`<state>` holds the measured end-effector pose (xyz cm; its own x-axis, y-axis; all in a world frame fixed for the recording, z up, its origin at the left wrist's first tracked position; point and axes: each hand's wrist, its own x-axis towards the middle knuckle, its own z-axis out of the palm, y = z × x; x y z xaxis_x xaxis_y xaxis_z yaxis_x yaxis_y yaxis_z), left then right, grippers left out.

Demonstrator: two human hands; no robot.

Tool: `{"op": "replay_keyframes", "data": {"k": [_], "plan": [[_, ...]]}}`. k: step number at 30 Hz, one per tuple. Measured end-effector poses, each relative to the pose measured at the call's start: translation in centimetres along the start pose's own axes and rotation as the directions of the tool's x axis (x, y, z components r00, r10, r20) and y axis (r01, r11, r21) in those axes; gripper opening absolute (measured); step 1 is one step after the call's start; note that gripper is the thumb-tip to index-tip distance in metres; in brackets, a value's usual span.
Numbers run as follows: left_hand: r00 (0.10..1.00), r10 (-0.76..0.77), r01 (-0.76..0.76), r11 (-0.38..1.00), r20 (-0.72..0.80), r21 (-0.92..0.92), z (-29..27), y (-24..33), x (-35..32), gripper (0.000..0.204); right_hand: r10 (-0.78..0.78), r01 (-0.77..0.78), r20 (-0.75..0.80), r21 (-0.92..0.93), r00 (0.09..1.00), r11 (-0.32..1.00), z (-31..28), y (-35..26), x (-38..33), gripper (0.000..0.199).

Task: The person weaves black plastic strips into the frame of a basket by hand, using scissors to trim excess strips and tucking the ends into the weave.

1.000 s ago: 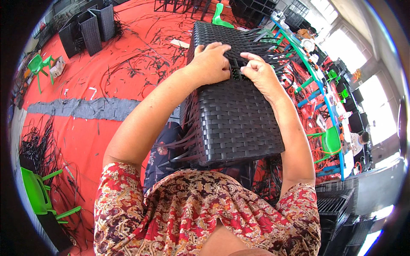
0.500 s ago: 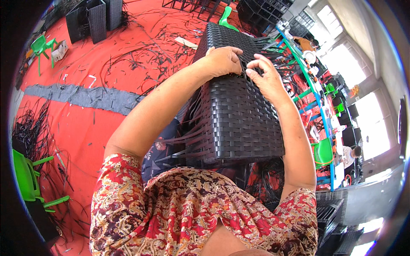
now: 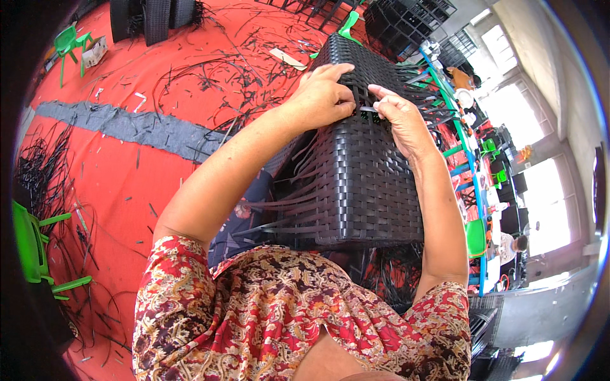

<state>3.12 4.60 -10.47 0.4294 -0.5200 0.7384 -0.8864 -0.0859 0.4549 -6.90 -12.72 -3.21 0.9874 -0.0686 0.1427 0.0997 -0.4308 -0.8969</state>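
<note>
Woven panel (image 3: 356, 184): my left hand (image 3: 321, 95) presses flat; my right hand (image 3: 397, 114) pinches a strip (image 3: 367, 109). Pull snug, keep rows even.

The red floor mat (image 3: 127, 184) is covered with scattered black plastic strips (image 3: 210, 70). A grey band of fabric (image 3: 127, 127) crosses it from the left. A small green plastic chair (image 3: 67, 41) stands at the upper left, and another green plastic chair (image 3: 35, 247) stands at the left edge, just beside a heap of black strips (image 3: 38, 171). Dark woven frames (image 3: 152, 19) stand at the top. A long blue and green metal rack (image 3: 473, 184) runs along the right side.
</note>
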Motion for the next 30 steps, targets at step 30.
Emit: {"op": "replay_keyframes", "data": {"k": [30], "plan": [[0.903,-0.429,0.29,0.607,0.001,-0.74,2.5,-1.4,-4.9,0.018,-0.033,0.04,0.039,-0.194,0.999,0.98,3.1,-2.3,1.8,0.019]]}}
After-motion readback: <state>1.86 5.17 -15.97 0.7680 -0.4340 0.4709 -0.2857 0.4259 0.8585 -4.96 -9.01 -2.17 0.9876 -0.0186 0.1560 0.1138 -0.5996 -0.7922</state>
